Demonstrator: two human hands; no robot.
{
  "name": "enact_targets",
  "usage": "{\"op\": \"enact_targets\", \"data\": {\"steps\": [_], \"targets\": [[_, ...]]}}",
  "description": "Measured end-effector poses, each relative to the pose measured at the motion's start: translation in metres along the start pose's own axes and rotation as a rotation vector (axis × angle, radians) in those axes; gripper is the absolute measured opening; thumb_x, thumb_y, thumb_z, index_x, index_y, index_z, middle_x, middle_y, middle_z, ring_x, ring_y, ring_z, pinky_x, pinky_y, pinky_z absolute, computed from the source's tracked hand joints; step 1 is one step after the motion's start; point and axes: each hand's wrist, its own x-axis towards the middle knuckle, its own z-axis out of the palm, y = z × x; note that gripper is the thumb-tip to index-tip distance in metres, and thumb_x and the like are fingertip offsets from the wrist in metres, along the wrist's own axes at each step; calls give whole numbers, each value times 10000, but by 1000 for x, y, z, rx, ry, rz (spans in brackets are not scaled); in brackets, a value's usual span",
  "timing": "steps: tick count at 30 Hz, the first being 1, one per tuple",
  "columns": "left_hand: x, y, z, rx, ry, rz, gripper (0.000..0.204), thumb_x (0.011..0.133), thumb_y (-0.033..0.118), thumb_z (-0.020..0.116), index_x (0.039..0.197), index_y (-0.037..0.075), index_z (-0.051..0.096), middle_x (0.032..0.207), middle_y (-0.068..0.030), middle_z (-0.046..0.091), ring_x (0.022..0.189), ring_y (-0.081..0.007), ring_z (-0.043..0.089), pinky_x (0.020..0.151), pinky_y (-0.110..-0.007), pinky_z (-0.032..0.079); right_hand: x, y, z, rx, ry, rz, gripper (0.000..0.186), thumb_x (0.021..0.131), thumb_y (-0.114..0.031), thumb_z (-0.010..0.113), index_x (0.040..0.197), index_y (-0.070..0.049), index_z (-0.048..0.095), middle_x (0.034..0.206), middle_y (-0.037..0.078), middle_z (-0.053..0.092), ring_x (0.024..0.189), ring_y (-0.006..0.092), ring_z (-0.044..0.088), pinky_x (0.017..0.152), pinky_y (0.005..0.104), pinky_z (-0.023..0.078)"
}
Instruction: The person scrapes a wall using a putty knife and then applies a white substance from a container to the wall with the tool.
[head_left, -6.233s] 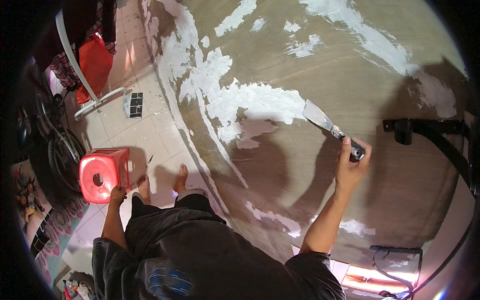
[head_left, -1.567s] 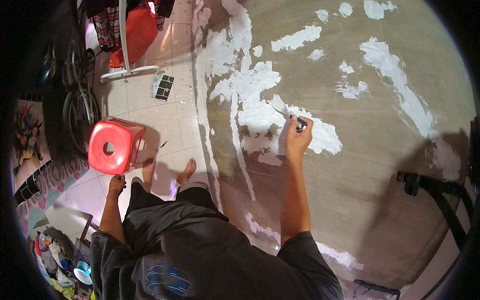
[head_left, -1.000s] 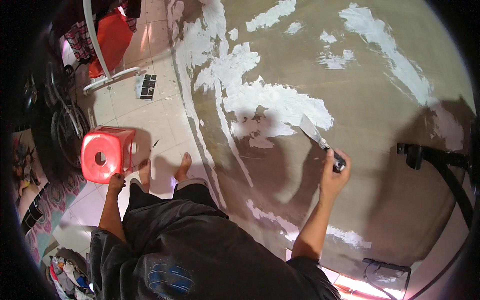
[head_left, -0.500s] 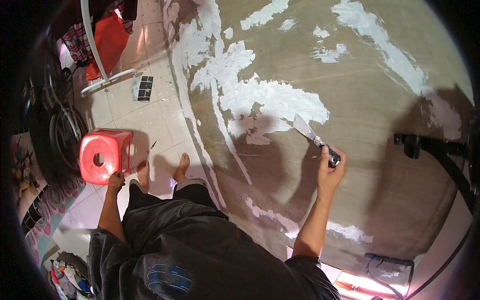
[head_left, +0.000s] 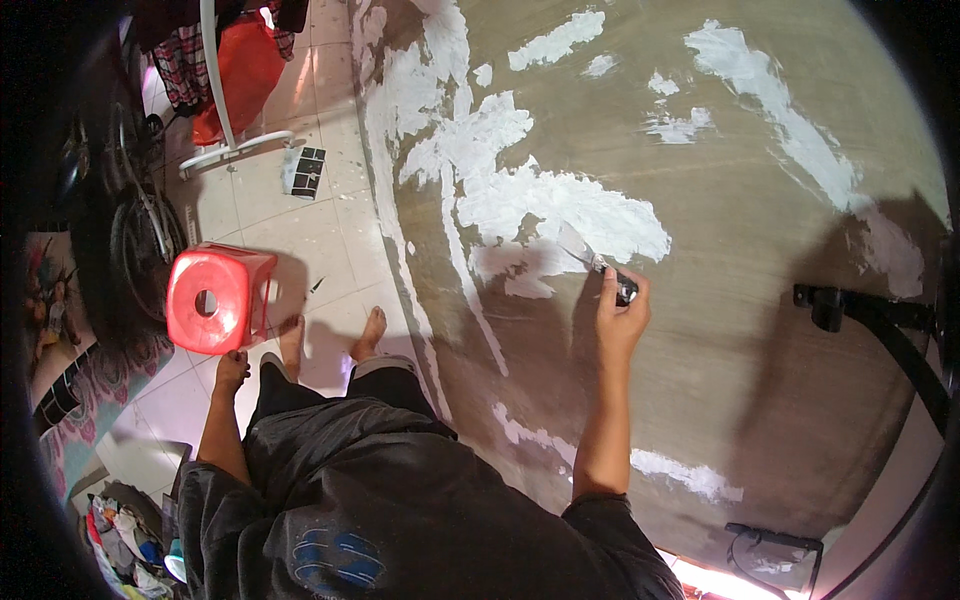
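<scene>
My right hand [head_left: 622, 322] is closed round the dark handle of a putty knife [head_left: 580, 244]. Its metal blade rests against, or just off, the white filler [head_left: 545, 205] spread over the brownish-grey wall [head_left: 690, 350]; contact is hard to tell. Low on my left, my left hand [head_left: 233, 370] hangs with curled fingers beside my leg, close to the near edge of a red plastic stool [head_left: 206, 302]. Whatever those fingers hold, if anything, is hidden. More filler streaks run down the wall and along its corner with the floor.
A white-framed rack [head_left: 225, 150] with hanging clothes and a red bag stands at far left. A bicycle [head_left: 135, 235] leans nearby. On the tiles lies a black-and-white patterned piece [head_left: 304, 172]. A black bracket arm [head_left: 870, 315] juts out at right. Clothes [head_left: 125, 540] are heaped at lower left.
My right hand and the putty knife have moved left along the filler patch, the blade now further over the white. The view has shifted slightly; my left hand stays by the stool.
</scene>
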Motion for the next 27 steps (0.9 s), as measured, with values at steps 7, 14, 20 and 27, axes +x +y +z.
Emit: {"op": "enact_targets", "data": {"steps": [7, 14, 20, 27], "targets": [[3, -7, -2, -62, 14, 56, 345, 951, 332, 523, 882, -2, 570, 677, -94, 619, 513, -186, 612, 429, -315, 453, -3, 10, 36, -3, -40, -30, 210, 892, -212, 674, 957, -25, 602, 764, 145, 655, 659, 218, 627, 628, 322, 496], [-6, -16, -5, -67, 32, -26, 349, 960, 329, 517, 880, -6, 565, 690, -99, 626, 522, -187, 619, 431, -313, 460, -8, 5, 64, -52, -60, -52, 224, 899, -229, 661, 957, -21, 601, 789, 160, 655, 723, 274, 641, 694, 362, 500], [-11, -22, -5, 12, 34, -43, 348, 961, 335, 526, 867, 2, 560, 686, -98, 625, 505, -184, 606, 421, -317, 460, -4, -4, 38, -70, -79, -10, 252, 895, -252, 667, 985, -24, 609, 778, 157, 656, 689, 266, 640, 653, 362, 500], [-6, -17, 0, -24, 22, -32, 348, 952, 346, 536, 847, 15, 554, 665, -89, 617, 481, -176, 590, 400, -308, 448, -14, -3, 32, 76, -96, 82, 226, 891, -223, 678, 958, -16, 618, 768, 108, 663, 667, 178, 614, 625, 311, 493]]}}
